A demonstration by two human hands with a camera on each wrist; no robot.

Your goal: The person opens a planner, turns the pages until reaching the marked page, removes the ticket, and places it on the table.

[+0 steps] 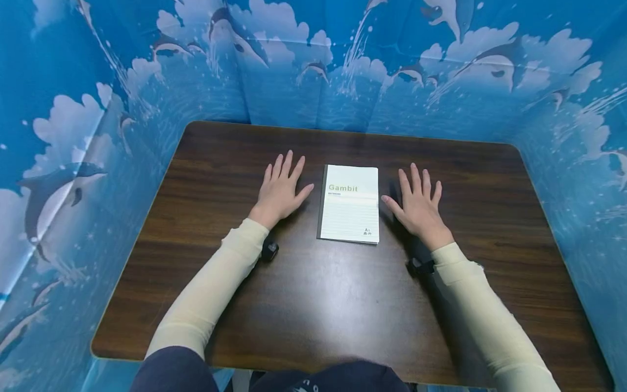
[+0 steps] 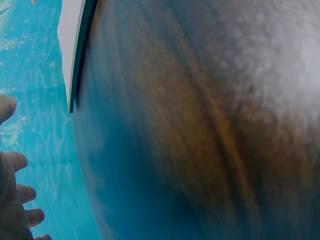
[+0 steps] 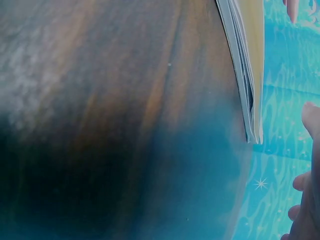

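A white notebook (image 1: 350, 209) with a dark spine and the word "Gambit" on its cover lies closed on the table, between my two hands. To its left, my left hand (image 1: 280, 190) is spread palm down with straight fingers, the thumb pointing toward the spine. On the other side my right hand (image 1: 420, 208) is spread in the same way, its thumb tip close to the notebook's right edge. Neither hand holds anything. In the right wrist view the notebook's page edges (image 3: 247, 85) fan slightly apart. Its spine edge (image 2: 82, 55) shows at the top of the left wrist view.
The dark wooden table (image 1: 343, 310) has rounded corners. A blue curtain (image 1: 313, 71) printed with dolphins and clouds hangs round its back and sides. Black wrist cameras sit under the left wrist (image 1: 269, 250) and the right wrist (image 1: 420, 265).
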